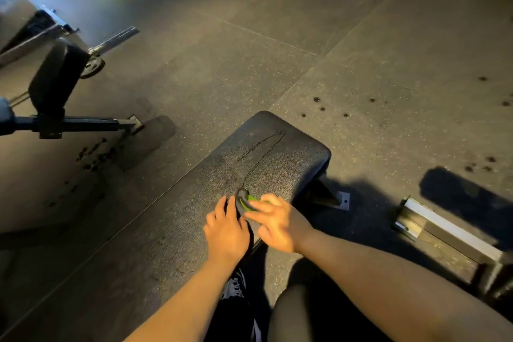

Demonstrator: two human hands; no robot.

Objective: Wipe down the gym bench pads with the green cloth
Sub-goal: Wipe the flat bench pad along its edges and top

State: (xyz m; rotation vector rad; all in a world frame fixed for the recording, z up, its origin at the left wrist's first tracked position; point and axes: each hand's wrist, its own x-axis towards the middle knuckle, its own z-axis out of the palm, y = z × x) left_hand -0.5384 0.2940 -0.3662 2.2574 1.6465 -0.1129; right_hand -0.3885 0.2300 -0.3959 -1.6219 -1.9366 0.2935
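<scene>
As you look down along both forearms, the count stands thus.

- One long black textured vinyl bench pad [180, 230], running from lower left to its rounded far end at centre. Thin dark streak lines mark its far part.
- One small crumpled green cloth [252, 199], lying on the bench pad near its right edge, partly under your right fingers. A dark fold shows at its left side.
- Two bare hands, both on the pad.
  - Your left hand [226, 230] lies palm down with its fingers straight, the fingertips just beside the cloth's dark fold.
  - Your right hand [277, 223], somewhat blurred, has its fingers curled over the green cloth and grips it.
- One silver metal bench foot [343, 201] on the floor past the pad's right edge.
- One second black upholstered pad [55, 78], mounted on a dark steel bar at far left, well apart.
- One round weight plate [93, 66] just behind it.
- One pale metal frame rail [444, 230] at right.
- One dark speckled rubber floor [277, 50], dotted with dark spots.
</scene>
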